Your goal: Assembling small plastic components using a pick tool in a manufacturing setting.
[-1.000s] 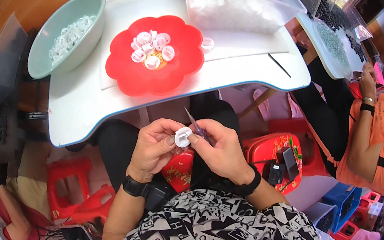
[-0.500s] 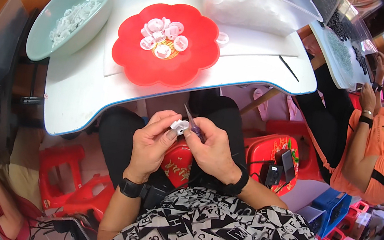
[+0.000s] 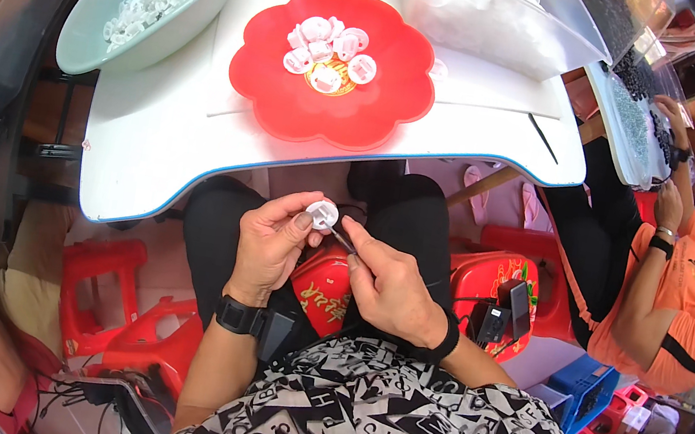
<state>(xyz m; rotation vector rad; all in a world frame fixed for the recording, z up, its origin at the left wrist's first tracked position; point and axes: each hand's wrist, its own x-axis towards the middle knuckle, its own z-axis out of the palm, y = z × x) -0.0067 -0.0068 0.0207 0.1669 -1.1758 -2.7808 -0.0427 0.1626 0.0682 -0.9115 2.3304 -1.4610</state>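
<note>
My left hand (image 3: 265,236) pinches a small round white plastic piece (image 3: 323,213) by its edge, above my lap. Its face, with raised or recessed detail, is turned up. My right hand (image 3: 395,289) grips a slim pointed tool (image 3: 343,240), whose metal tip meets the lower right edge of the piece; most of its handle is hidden by my fingers. Beyond my hands, a red flower-shaped dish (image 3: 326,122) on the table holds several similar white pieces (image 3: 325,79).
The white table (image 3: 136,158) curves in before me. On it are a pale green bowl (image 3: 180,23) of white parts, a clear bin (image 3: 493,28) and a thin black stick (image 3: 542,138). Red stools (image 3: 99,288) stand nearby. People work at left and right, one in an orange shirt (image 3: 667,301).
The white piece has been turned so its round face shows. My right hand has tilted the tool from pointing away to pointing left, with its tip now on the piece. The view has shifted slightly.
</note>
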